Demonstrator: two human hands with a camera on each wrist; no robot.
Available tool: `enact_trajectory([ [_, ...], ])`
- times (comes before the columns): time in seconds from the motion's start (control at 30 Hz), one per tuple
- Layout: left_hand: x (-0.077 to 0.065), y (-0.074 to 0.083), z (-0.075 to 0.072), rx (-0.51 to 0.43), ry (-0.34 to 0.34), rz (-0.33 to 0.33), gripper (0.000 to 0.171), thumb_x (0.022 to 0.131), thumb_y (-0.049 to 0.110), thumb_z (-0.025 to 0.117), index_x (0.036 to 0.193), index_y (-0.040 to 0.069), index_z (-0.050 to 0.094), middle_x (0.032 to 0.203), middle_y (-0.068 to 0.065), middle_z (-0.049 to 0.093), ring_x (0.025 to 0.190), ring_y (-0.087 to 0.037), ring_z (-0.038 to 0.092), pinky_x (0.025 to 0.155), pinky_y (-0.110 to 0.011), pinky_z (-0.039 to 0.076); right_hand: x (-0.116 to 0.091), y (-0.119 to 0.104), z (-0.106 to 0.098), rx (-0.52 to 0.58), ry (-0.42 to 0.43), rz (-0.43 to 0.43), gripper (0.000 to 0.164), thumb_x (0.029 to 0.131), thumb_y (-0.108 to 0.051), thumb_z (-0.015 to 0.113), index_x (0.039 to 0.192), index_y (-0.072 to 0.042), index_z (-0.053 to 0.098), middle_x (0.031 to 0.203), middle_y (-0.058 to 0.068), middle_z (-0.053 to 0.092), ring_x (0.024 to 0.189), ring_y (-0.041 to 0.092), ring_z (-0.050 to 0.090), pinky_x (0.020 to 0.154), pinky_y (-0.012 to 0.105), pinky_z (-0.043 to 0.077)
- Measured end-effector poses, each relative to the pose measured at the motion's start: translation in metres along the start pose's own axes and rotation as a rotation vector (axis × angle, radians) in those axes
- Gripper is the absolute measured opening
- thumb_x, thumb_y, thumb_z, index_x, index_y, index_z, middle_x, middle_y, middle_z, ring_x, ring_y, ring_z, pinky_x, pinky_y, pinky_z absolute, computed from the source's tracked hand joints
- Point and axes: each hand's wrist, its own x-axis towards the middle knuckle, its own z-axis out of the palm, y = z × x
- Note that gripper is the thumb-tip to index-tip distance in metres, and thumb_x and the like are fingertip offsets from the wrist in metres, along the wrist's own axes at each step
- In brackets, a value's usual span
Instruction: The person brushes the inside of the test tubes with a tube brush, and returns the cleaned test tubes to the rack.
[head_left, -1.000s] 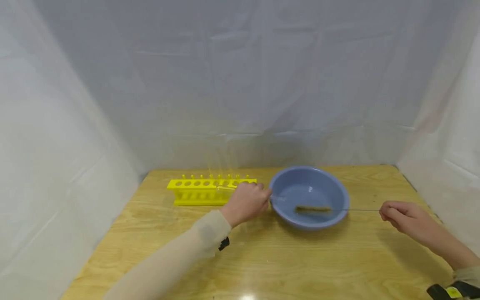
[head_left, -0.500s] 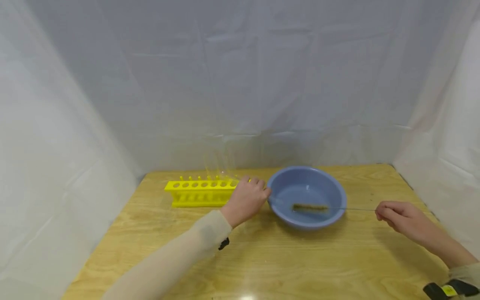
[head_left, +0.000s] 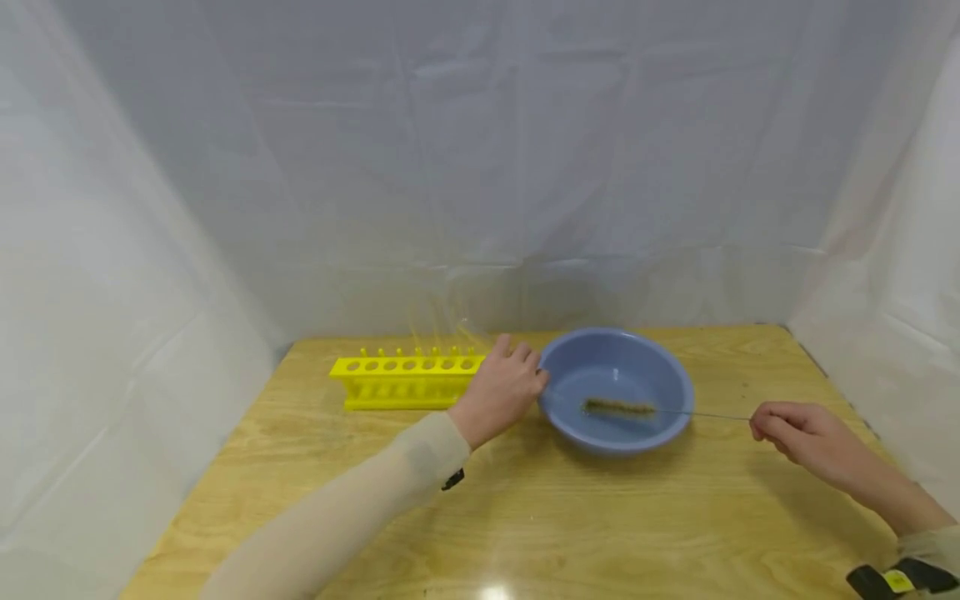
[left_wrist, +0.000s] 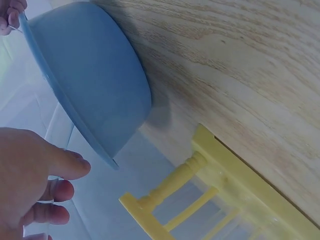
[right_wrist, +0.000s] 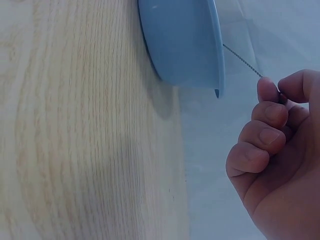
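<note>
My left hand [head_left: 501,390] is at the left rim of a blue basin [head_left: 617,367], in front of the yellow test tube rack [head_left: 408,367]. It holds a clear test tube [left_wrist: 60,126], seen in the left wrist view between thumb and fingers. In the head view the hand hides most of that tube. Thumb and forefinger of my right hand [head_left: 817,442] pinch the twisted wire handle [right_wrist: 242,60] of a test tube brush [head_left: 618,407]. The brown bristles show within the basin's outline, lying nearly level, with the wire passing over the right rim.
Several clear tubes [head_left: 435,327] stick up at a slant behind the rack's right part. Rack and basin stand side by side near the back of the wooden table [head_left: 570,525]. White sheeting [head_left: 480,167] hangs behind and at both sides.
The tube's back end, seen over the rack a second ago, has gone behind my left hand, whose fingers have lifted and spread a little. The brush has shifted slightly left and tilted.
</note>
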Motion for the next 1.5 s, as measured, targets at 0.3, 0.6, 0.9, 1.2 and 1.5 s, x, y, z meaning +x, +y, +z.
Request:
enact_trajectory([
  [0.3, -0.001, 0.001, -0.001, 0.045, 0.040, 0.003, 0.026, 0.099, 0.012, 0.056, 0.086, 0.024, 0.075, 0.088, 0.000, 0.064, 0.085, -0.020, 0.055, 0.091, -0.043, 0.038, 0.003, 0.000, 0.003, -0.015, -0.037, 0.032, 0.032, 0.110, -0.018, 0.039, 0.094, -0.004, 0.063, 0.061, 0.001, 0.042, 0.049, 0.017, 0.039, 0.047, 0.032, 0.037],
  [0.6, -0.004, 0.002, -0.003, 0.040, 0.019, 0.011, 0.027, 0.101, 0.013, 0.053, 0.093, 0.025, 0.076, 0.093, 0.001, 0.064, 0.092, -0.021, 0.056, 0.095, -0.046, 0.038, 0.008, 0.005, 0.004, 0.007, -0.054, -0.014, 0.031, 0.110, -0.014, 0.039, 0.094, -0.003, 0.063, 0.058, 0.001, 0.041, 0.046, 0.017, 0.037, 0.046, 0.031, 0.037],
  [0.9, -0.001, 0.008, 0.001, -0.252, 0.058, -0.131, 0.019, 0.090, 0.021, 0.068, 0.109, 0.023, 0.071, 0.104, 0.000, 0.070, 0.097, -0.020, 0.063, 0.083, -0.040, 0.042, 0.001, 0.013, 0.000, -0.012, -0.049, -0.023, 0.031, 0.110, -0.012, 0.038, 0.091, -0.005, 0.062, 0.057, 0.003, 0.038, 0.046, 0.018, 0.036, 0.045, 0.031, 0.036],
  [1.2, 0.000, 0.011, -0.005, -0.634, -0.020, -0.358, 0.022, 0.095, 0.024, 0.056, 0.112, 0.020, 0.069, 0.103, 0.003, 0.064, 0.100, -0.016, 0.058, 0.084, -0.039, 0.036, 0.000, 0.012, -0.002, -0.043, -0.038, 0.060, 0.033, 0.111, -0.017, 0.037, 0.094, -0.003, 0.062, 0.058, 0.003, 0.037, 0.046, 0.019, 0.034, 0.046, 0.032, 0.035],
  [1.5, -0.011, -0.003, -0.017, -1.237, 0.115, -0.589, 0.025, 0.098, 0.012, 0.048, 0.115, 0.007, 0.065, 0.094, -0.006, 0.062, 0.083, -0.018, 0.056, 0.079, -0.034, 0.047, -0.001, 0.013, -0.002, -0.058, -0.016, 0.072, 0.033, 0.111, -0.018, 0.039, 0.094, -0.004, 0.063, 0.059, 0.002, 0.040, 0.047, 0.018, 0.036, 0.047, 0.032, 0.036],
])
